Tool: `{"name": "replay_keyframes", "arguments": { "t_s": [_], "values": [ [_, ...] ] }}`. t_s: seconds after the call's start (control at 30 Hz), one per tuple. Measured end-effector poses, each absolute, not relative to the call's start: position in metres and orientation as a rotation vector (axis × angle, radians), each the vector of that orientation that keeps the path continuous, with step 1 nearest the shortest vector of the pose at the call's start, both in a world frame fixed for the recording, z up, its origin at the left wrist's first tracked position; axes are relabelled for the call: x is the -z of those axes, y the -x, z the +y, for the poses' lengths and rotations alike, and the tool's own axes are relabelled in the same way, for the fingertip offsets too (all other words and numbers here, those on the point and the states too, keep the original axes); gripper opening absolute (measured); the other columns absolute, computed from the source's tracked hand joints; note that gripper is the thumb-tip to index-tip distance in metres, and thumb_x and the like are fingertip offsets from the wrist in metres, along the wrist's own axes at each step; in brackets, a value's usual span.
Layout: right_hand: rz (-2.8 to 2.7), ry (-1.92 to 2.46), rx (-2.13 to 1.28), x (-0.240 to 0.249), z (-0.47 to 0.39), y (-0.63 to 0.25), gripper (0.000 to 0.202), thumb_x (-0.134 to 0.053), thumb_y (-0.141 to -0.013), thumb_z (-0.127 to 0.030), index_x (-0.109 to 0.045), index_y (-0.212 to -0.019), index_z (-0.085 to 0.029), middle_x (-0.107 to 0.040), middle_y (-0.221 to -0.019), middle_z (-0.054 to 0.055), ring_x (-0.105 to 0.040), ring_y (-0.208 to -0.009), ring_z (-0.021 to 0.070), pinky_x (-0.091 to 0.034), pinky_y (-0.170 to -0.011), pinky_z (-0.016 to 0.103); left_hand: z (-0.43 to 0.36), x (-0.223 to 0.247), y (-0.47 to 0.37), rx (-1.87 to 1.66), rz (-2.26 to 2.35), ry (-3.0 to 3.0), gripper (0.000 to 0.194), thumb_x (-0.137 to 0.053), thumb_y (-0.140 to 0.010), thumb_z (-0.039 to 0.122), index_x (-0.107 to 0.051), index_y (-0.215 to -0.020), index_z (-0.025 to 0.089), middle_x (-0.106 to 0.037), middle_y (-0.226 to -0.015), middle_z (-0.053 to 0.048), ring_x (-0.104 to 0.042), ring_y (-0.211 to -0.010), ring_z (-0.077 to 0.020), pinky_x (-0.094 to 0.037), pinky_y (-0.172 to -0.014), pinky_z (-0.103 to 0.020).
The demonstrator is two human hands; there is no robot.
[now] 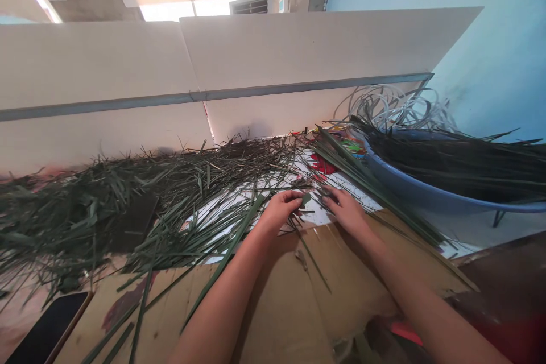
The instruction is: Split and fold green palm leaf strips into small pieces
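My left hand (279,211) pinches a small green leaf piece (306,199) between thumb and fingers. Just to its right, my right hand (344,211) has its fingers curled at some thin dark green leaf strips (323,197), apparently gripping their ends. Both hands are a short way apart, over a white sheet (313,216) littered with cut bits. A thin green strip (314,264) slants below them across the brown cardboard (277,301). One long leaf blade (232,250) runs beside my left forearm.
A large heap of green leaf strips (106,199) spreads along the left and back. More long strips (384,205) lean by a blue basin (409,179) full of dark strips. White coiled bands (392,105) lie behind it. A phone (49,330) rests at lower left; a white partition (298,51) stands behind.
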State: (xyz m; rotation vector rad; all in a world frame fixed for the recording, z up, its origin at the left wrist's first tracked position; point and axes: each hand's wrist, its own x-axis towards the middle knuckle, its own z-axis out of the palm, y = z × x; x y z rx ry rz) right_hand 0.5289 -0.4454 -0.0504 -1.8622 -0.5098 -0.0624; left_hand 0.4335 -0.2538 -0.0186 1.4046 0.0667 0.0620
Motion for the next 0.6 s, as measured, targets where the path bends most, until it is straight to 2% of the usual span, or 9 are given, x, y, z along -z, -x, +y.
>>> {"name": "replay_keyframes", "arguments": {
  "t_s": [0.07,0.13,0.2,0.3,0.4,0.53,0.6],
  "values": [
    [-0.539,1.898,0.128,0.042,-0.447,-0.525,0.036,-0.07,-0.076,-0.044,-0.074,-0.108,-0.027,-0.068,-0.104,0.007,-0.06,-0.102,0.0285,-0.045,-0.084,0.038,-0.253,0.02,-0.433,-0.056,0.057,-1.423,0.037,-0.077,-0.066,0.037,-0.07,-0.094,0.014,-0.066,-0.082,-0.003,-0.054,-0.066,-0.0106,-0.042,-0.063,-0.025],
    [-0.56,1.758,-0.052,0.031,-0.441,-0.516,0.035,-0.067,-0.079,-0.047,-0.074,-0.107,-0.027,-0.07,-0.106,0.007,-0.062,-0.099,0.0269,-0.046,-0.083,0.038,-0.253,0.02,-0.432,-0.064,0.045,-1.43,0.034,-0.075,-0.068,0.035,-0.069,-0.095,0.015,-0.066,-0.084,-0.003,-0.056,-0.069,-0.0116,-0.042,-0.064,-0.024],
    [-0.52,1.608,-0.29,0.023,-0.432,-0.506,0.035,-0.069,-0.078,-0.05,-0.074,-0.101,-0.025,-0.072,-0.092,0.006,-0.064,-0.081,0.0234,-0.047,-0.073,0.035,-0.253,0.021,-0.431,-0.089,0.033,-1.456,0.029,-0.074,-0.07,0.032,-0.068,-0.092,0.015,-0.065,-0.082,-0.003,-0.055,-0.07,-0.0117,-0.042,-0.064,-0.024],
    [-0.458,1.529,-0.416,0.017,-0.421,-0.501,0.032,-0.079,-0.067,-0.049,-0.073,-0.084,-0.022,-0.068,-0.071,0.002,-0.058,-0.063,0.0186,-0.044,-0.06,0.031,-0.252,0.02,-0.43,-0.116,0.023,-1.522,0.024,-0.072,-0.072,0.031,-0.066,-0.088,0.015,-0.064,-0.079,-0.002,-0.054,-0.069,-0.0117,-0.042,-0.064,-0.024],
    [-0.416,1.525,-0.348,0.017,-0.416,-0.506,0.03,-0.082,-0.061,-0.045,-0.069,-0.07,-0.021,-0.064,-0.06,0.0,-0.054,-0.057,0.0159,-0.04,-0.056,0.029,-0.249,0.019,-0.431,-0.14,-0.009,-1.586,0.022,-0.07,-0.075,0.03,-0.067,-0.091,0.016,-0.067,-0.084,-0.003,-0.058,-0.074,-0.0135,-0.045,-0.068,-0.025],
    [-0.31,1.483,-0.314,0.02,-0.415,-0.514,0.025,-0.079,-0.062,-0.041,-0.065,-0.068,-0.021,-0.063,-0.056,0.0,-0.051,-0.051,0.0135,-0.036,-0.05,0.027,-0.244,0.018,-0.431,-0.276,-0.048,-1.786,0.021,-0.069,-0.076,0.023,-0.069,-0.097,0.019,-0.071,-0.096,-0.005,-0.063,-0.089,-0.0181,-0.047,-0.082,-0.029],
    [-0.259,1.449,-0.313,0.021,-0.414,-0.516,0.025,-0.079,-0.06,-0.039,-0.064,-0.068,-0.021,-0.064,-0.057,0.001,-0.051,-0.05,0.0132,-0.037,-0.049,0.026,-0.241,0.017,-0.43,-0.362,-0.035,-1.941,0.021,-0.068,-0.076,0.02,-0.07,-0.097,0.021,-0.072,-0.098,-0.004,-0.063,-0.092,-0.0195,-0.046,-0.084,-0.03]
  ]
}}
